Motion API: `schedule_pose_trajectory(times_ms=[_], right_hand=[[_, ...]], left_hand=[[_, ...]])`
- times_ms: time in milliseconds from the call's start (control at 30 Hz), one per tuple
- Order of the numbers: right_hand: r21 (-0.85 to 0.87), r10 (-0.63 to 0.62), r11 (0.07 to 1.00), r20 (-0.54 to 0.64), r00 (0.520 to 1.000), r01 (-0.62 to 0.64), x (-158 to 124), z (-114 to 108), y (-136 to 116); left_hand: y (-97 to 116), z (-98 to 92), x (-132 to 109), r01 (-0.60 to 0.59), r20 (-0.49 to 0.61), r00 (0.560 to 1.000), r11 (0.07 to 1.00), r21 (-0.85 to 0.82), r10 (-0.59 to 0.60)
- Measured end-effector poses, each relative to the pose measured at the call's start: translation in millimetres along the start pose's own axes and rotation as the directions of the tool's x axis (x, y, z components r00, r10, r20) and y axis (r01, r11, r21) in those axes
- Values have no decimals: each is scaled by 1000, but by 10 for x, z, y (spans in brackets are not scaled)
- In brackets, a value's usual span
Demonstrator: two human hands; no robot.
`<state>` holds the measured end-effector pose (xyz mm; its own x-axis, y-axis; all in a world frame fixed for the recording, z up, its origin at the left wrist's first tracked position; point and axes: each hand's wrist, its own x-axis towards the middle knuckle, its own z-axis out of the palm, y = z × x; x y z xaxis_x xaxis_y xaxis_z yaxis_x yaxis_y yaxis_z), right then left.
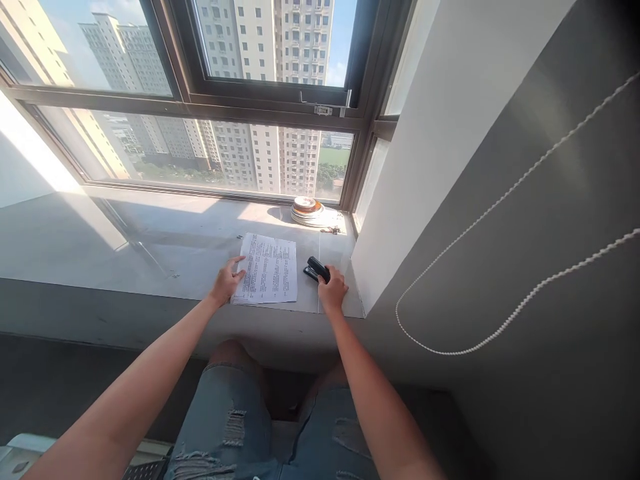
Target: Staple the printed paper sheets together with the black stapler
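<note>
White printed sheets of paper [270, 270] lie on the grey window sill [195, 267]. At their left edge is my left hand [229, 281], its thumb and fingers apart, touching the margin of the paper. To the right of the paper, my right hand [333, 289] is closed round the rear end of a black stapler [316, 267]. The stapler's jaws point up and left toward the paper, with a gap between the two.
A coil of white and orange tape or cord [306, 212] sits at the sill's back right, by the window frame [270, 113]. A white beaded cord [480, 217] hangs at the right, beside a wall [425, 153]. A pale object [30, 453] is at the lower left.
</note>
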<state>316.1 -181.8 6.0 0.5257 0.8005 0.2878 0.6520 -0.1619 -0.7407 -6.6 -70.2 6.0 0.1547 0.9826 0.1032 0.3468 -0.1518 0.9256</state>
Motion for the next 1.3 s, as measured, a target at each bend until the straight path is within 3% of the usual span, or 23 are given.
schedule_pose_trajectory(times_ms=[167,333,467,633,833,1000,1300], right_hand=[[32,-101,995,82,992,98,12,34,44],[68,-198,979,136,971,190,36,67,70],[105,-233,970,148,961,219,55,93,86],[174,-186,971,99,978,167,79,105,125],[167,-95,982,47,994,86,46,61,129],[243,-53,967,-95,994,74,38,31,138],[261,-173,954,89,981,145,4,-24,46]], left_hand=[[-8,-39,20,33,22,999,972,-232,-28],[0,-26,8,67,73,996,951,-303,-47],[4,7,-5,54,79,996,981,-188,-40],[19,65,-15,-120,44,992,989,88,117],[20,100,-28,-146,15,989,971,189,146],[-55,112,8,-195,39,981,961,196,191],[-52,127,-12,-195,20,981,961,195,195]])
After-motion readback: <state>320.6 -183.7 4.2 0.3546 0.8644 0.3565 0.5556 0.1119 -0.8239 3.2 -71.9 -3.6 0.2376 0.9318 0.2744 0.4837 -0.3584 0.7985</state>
